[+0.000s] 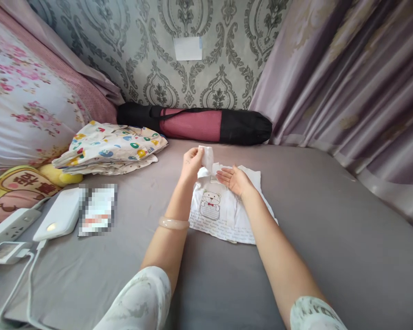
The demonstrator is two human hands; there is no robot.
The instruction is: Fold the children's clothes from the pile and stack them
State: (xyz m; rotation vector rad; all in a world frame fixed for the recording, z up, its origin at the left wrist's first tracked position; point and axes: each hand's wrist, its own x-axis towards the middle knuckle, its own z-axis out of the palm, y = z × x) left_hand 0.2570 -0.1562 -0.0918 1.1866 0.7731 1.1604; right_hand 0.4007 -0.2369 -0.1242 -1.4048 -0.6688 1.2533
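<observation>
A small white baby shirt (244,222) lies on the grey sheet, with a bear drawing and rows of printed words on its front. At its upper left edge, my left hand (192,163) pinches a white piece of cloth between thumb and fingers and holds it raised. The cloth looks like part of the shirt, perhaps a sleeve, but its join is not clear. My right hand (238,180) hovers at or rests against the shirt's upper right part, fingers stretched out and palm turned inward. Whether it touches the fabric I cannot tell.
Behind lies a long black and red bag (192,124) along the wall. Patterned folded cloths (113,145) are at back left, near a floral pillow (30,91). A white power bank (60,213), a power strip (12,227) and cables occupy the left. Purple curtains (330,68) hang right.
</observation>
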